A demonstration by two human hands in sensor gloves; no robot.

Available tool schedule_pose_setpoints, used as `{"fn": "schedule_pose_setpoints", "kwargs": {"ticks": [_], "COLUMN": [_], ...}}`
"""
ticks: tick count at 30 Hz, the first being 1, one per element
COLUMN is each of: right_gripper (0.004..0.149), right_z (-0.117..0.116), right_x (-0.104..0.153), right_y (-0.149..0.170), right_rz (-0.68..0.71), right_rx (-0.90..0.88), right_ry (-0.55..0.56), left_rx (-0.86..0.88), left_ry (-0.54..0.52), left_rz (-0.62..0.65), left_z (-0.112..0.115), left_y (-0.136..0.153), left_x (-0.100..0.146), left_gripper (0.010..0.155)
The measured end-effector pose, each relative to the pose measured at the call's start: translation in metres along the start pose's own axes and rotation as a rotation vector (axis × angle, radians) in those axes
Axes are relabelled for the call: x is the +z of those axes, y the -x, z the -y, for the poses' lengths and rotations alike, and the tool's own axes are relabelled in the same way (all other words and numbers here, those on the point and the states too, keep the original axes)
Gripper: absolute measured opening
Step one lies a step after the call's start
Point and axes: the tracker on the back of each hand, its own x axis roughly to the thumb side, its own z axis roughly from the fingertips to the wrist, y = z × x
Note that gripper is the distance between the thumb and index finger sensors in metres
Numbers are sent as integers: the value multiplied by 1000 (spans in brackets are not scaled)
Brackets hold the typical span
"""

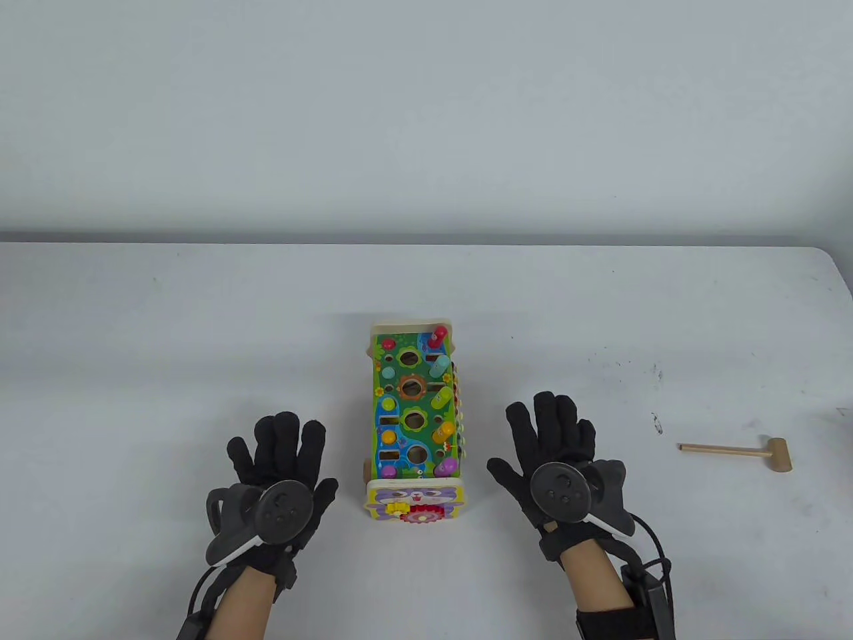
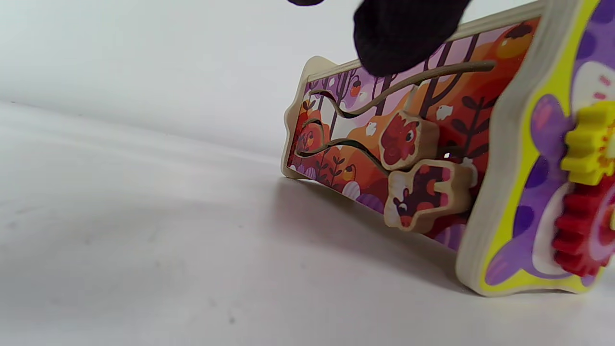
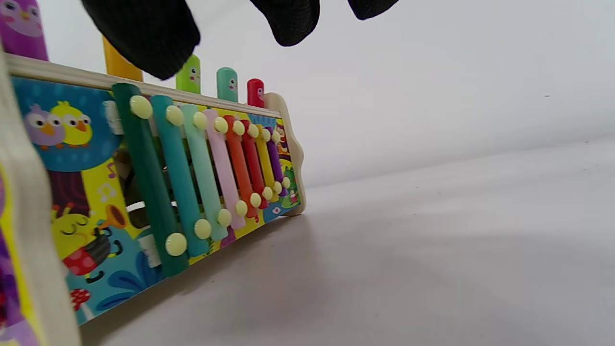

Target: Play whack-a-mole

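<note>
Table scene with a colourful wooden whack-a-mole activity box (image 1: 414,420) standing at the centre of the white table (image 1: 133,333), its painted pegs (image 1: 442,400) lining the right edge of the green top. The left hand (image 1: 283,480) is lying flat just left of the box, fingers spread wide and gripping nothing. The right hand (image 1: 556,467) is lying flat just right of the box, likewise spread and holding nothing. A small plain wooden hammer (image 1: 740,453) is lying well apart to the right. Right wrist view: coloured xylophone bars (image 3: 206,173) are showing on the box's right side. Left wrist view: sliding animal blocks (image 2: 408,139) are sitting in wavy slots.
</note>
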Motion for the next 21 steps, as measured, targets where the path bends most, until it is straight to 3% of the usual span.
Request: {"fn": "schedule_pose_setpoints", "kwargs": {"ticks": [5,9,13,21], "right_gripper": [73,67,68,74], "right_z": [7,26,40,31], "right_x": [-1,6,22,36], "right_y": [38,98,152,206], "right_rz": [-215,-549,-884,-1185], "right_rx": [19,147,240,249], "right_ry": [18,39,-50,-230], "left_rx": [26,38,59,55], "left_ry": [-4,-14,-23,-19], "left_rz": [7,20,43,73], "left_z": [-2,-6,-9,-10], "left_y": [-1,-4,-10,-19], "left_x": [1,3,5,8], "left_gripper": [81,81,81,80]}}
